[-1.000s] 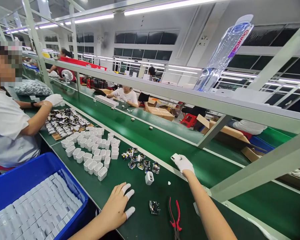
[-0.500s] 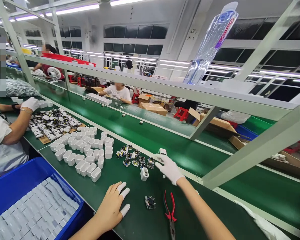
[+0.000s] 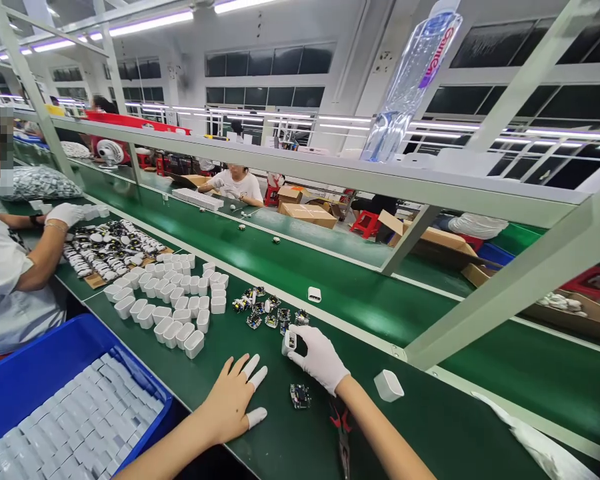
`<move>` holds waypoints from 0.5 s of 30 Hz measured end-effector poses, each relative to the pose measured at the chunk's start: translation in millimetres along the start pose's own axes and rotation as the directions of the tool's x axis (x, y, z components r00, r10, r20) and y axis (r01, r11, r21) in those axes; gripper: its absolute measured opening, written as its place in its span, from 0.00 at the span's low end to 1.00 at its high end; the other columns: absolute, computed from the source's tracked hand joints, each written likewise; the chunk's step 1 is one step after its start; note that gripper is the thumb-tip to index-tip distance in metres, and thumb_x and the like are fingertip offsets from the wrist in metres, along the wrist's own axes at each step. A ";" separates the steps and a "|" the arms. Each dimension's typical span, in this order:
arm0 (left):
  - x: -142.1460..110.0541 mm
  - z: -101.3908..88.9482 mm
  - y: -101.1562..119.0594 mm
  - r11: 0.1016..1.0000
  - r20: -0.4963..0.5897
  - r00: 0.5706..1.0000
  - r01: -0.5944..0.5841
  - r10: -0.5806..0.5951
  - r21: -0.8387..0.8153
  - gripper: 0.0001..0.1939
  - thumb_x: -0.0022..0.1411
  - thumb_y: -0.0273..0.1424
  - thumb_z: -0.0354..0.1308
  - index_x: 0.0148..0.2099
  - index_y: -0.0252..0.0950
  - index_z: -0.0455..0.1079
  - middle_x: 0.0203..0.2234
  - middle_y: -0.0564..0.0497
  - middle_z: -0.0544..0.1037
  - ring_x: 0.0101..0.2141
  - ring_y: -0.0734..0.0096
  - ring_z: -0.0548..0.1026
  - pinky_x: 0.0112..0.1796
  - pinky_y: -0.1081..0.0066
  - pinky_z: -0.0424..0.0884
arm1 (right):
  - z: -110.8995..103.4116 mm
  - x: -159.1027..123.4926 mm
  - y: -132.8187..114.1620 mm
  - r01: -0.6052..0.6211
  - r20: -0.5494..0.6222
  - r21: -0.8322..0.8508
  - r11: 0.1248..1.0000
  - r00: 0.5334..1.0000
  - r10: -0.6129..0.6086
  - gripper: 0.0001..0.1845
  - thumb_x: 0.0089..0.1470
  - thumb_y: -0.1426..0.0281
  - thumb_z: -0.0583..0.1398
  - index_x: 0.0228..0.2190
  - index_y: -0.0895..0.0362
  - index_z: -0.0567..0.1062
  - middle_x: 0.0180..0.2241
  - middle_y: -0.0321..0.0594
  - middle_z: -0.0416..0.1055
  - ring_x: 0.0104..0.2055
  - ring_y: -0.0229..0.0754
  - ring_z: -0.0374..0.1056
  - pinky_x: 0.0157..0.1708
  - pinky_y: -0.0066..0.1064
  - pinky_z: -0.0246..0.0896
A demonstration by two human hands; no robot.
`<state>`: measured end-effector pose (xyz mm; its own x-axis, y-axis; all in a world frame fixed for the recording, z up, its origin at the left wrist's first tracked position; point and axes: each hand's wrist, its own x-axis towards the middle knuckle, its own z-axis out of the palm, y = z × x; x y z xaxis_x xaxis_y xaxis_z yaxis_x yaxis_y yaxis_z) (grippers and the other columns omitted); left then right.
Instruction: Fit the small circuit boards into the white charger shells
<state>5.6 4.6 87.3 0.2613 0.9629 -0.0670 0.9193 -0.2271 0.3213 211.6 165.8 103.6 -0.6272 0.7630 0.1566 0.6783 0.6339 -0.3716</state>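
Note:
My right hand [image 3: 320,357], in a white glove, has its thumb and fingers closed around a small white plastic case [image 3: 289,343] with electronic parts inside. The case is on the green bench. My left hand [image 3: 235,397] lies flat with fingers spread, white cots on three of its fingertips, holding nothing. Between the hands a square circuit board [image 3: 300,396] lies on the bench. Red-handled pliers [image 3: 344,440] are partly hidden under my right wrist. Beyond the case sits a cluster of circuit boards [image 3: 271,320]. An empty white case [image 3: 389,385] stands right of my forearm.
Rows of empty white cases [image 3: 175,300] stand to the left, above a blue bin [image 3: 167,400] of wrapped parts. A co-worker's gloved hand [image 3: 66,215] is at far left. On the green conveyor [image 3: 260,257] rides a filled white case [image 3: 315,294]. A frame post [image 3: 510,273] slants at right.
My right hand has come back from the conveyor edge and closed on the filled case. The case on the conveyor has moved away leftward. My left hand has shifted slightly right, fingers spread wider.

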 end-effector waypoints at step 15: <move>58.7 -10.4 22.2 0.987 0.150 0.988 0.005 -0.029 0.159 0.49 0.61 0.59 0.44 0.69 0.24 0.50 0.66 0.25 0.50 0.67 0.37 0.46 0.58 0.31 0.41 | -7.1 -75.4 -5.0 -0.223 0.153 -0.209 0.952 0.954 0.257 0.29 0.59 0.62 0.53 0.60 0.58 0.66 0.64 0.51 0.57 0.65 0.60 0.54 0.63 0.60 0.42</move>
<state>38.4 57.6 100.4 0.2757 0.9364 -0.2172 0.9557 -0.2428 0.1664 258.2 106.0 100.2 -0.4826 0.8716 -0.0860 0.8657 0.4598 -0.1978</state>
